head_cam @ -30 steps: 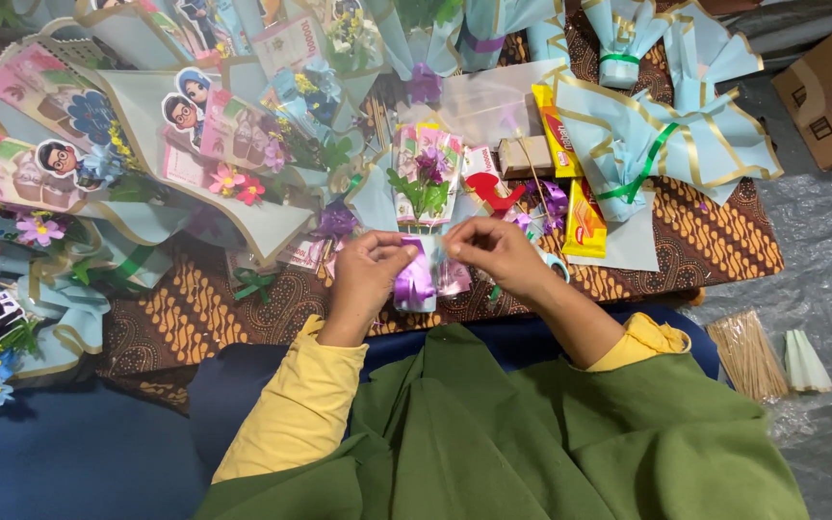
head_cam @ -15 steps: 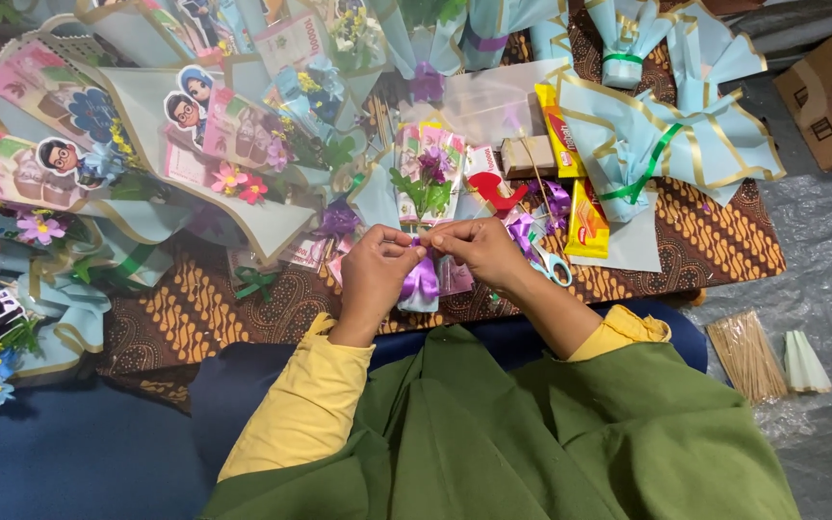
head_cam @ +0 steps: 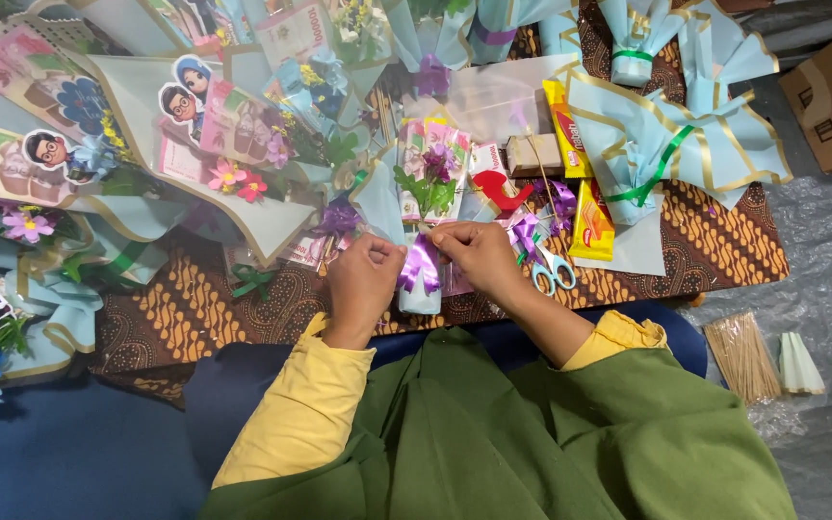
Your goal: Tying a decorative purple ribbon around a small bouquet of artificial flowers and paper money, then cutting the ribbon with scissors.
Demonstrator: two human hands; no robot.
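Your left hand [head_cam: 363, 279] and right hand [head_cam: 479, 258] meet over a small bouquet [head_cam: 423, 207] wrapped in pale blue paper, lying on the batik cloth [head_cam: 715, 250] straight ahead of you. Both hands are pinched shut on the purple ribbon [head_cam: 421, 265] at the bouquet's neck, one on each side of the bow. Scissors [head_cam: 553, 272] with light blue handles lie just right of your right hand. Finished bouquets [head_cam: 204, 144] crowd the left; wooden skewers [head_cam: 741, 354] lie far right.
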